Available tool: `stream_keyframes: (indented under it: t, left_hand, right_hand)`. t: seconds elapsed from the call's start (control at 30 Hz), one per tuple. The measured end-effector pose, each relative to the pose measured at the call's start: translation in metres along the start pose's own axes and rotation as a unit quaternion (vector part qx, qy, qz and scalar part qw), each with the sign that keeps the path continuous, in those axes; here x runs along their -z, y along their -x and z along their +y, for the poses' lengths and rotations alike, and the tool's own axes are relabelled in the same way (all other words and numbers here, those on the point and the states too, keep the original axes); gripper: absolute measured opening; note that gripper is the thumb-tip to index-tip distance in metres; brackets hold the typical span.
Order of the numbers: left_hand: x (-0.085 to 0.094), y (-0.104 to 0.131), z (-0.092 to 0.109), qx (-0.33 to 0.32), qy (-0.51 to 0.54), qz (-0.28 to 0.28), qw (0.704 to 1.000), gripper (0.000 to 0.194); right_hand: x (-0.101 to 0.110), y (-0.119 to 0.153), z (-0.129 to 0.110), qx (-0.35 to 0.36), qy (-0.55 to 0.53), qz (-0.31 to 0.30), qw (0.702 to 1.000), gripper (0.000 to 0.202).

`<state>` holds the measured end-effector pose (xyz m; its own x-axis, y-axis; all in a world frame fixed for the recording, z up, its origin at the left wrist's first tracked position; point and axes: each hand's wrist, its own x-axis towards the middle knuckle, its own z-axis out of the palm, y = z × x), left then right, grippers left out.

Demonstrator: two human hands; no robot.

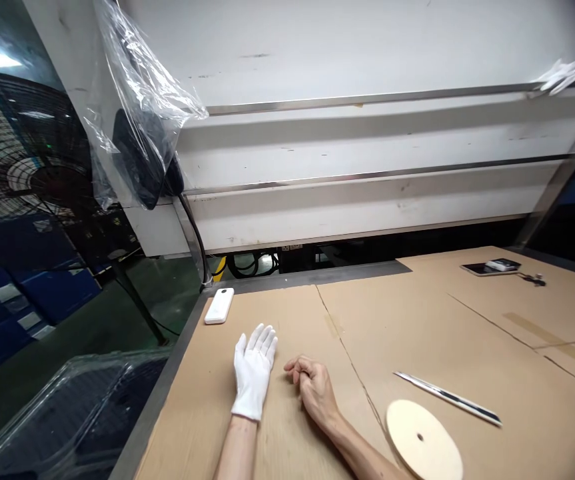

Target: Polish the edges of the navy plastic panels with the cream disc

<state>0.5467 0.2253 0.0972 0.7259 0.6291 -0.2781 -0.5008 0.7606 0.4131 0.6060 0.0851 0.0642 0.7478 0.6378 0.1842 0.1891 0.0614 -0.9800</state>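
The white glove (250, 395) is on the left hand (254, 363), and the right hand (317, 393) lies just to its right, with a narrow strip of bench (292, 303) showing between them. The glove's long axis runs from the cuff at the near end to the fingertips at the far end, leaning slightly right. The left hand is palm up and wide, its fingers extended and close together, with nothing lying on the palm. The right hand is bare and narrow, its fingers loosely curled and directed left, across the glove's axis rather than along it; nothing shows in its grasp, but I cannot tell whether the fingertips meet the palm. Of the loose things, the white rectangular device (219, 307) is beyond the gloved fingertips and to their left, so the left hand is nearer to it. The round disc (412, 430) and the slim knife (450, 398) are on the right hand's side, the disc near the right forearm, the knife farther off and slanting from far left to near right.
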Motion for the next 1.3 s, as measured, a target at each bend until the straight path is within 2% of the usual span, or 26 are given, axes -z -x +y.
stream_keyframes:
  t: [0.07, 0.17, 0.3, 0.5, 0.6, 0.7, 0.77, 0.83, 0.93, 1.0, 1.1, 1.17, 1.23, 1.3]
  left_hand:
    - [0.0, 0.0, 0.0, 0.0, 0.001, 0.002, 1.0, 0.048]
    - [0.0, 0.0, 0.0, -0.001, -0.002, -0.001, 1.0, 0.051]
    - [-0.001, 0.0, -0.001, -0.005, -0.006, -0.004, 1.0, 0.054]
    - [-0.001, 0.001, -0.001, -0.004, -0.015, -0.001, 1.0, 0.046]
    - [-0.001, 0.001, 0.0, -0.003, -0.015, -0.005, 1.0, 0.045]
    - [0.0, 0.0, 0.0, -0.002, -0.013, 0.001, 1.0, 0.047]
    - [0.001, -0.002, -0.001, -0.001, -0.014, 0.008, 1.0, 0.05]
    - [0.002, -0.004, -0.001, 0.0, -0.013, 0.008, 1.0, 0.052]
    - [0.004, -0.007, -0.001, 0.0, -0.009, 0.003, 1.0, 0.054]
    - [0.004, -0.008, -0.002, 0.0, -0.007, 0.002, 1.0, 0.055]
    - [0.005, -0.008, -0.002, 0.001, -0.006, 0.003, 1.0, 0.055]
    - [0.005, -0.007, -0.001, 0.002, -0.006, 0.004, 1.0, 0.054]
    - [0.004, -0.006, -0.001, -0.001, -0.004, 0.001, 1.0, 0.053]
    - [0.004, -0.005, 0.0, -0.01, -0.002, -0.002, 1.0, 0.052]
  right_hand:
    - [-0.001, -0.001, -0.001, -0.017, 0.044, -0.03, 0.998, 0.021]
    - [-0.001, -0.002, -0.004, 0.019, 0.113, -0.064, 0.991, 0.028]
    - [0.002, -0.002, -0.006, 0.026, 0.126, -0.065, 0.99, 0.029]
    - [-0.003, 0.001, -0.007, 0.027, 0.134, -0.073, 0.988, 0.03]
    - [0.007, -0.003, -0.009, 0.056, 0.196, -0.076, 0.976, 0.032]
    - [0.036, -0.015, -0.005, 0.08, 0.366, -0.014, 0.927, 0.038]
    - [0.057, -0.025, 0.002, 0.05, 0.476, 0.032, 0.878, 0.042]
    - [0.071, -0.031, 0.011, 0.018, 0.541, 0.045, 0.839, 0.044]
    - [0.073, -0.034, 0.021, 0.005, 0.588, 0.042, 0.808, 0.047]
    - [0.069, -0.033, 0.023, -0.002, 0.6, 0.042, 0.799, 0.049]
    - [0.062, -0.03, 0.017, -0.01, 0.597, 0.037, 0.802, 0.05]
    - [0.056, -0.026, 0.009, -0.003, 0.577, 0.019, 0.816, 0.051]
    - [0.045, -0.017, -0.002, 0.031, 0.528, -0.027, 0.848, 0.052]
    - [0.03, -0.006, -0.013, 0.09, 0.449, -0.105, 0.883, 0.054]
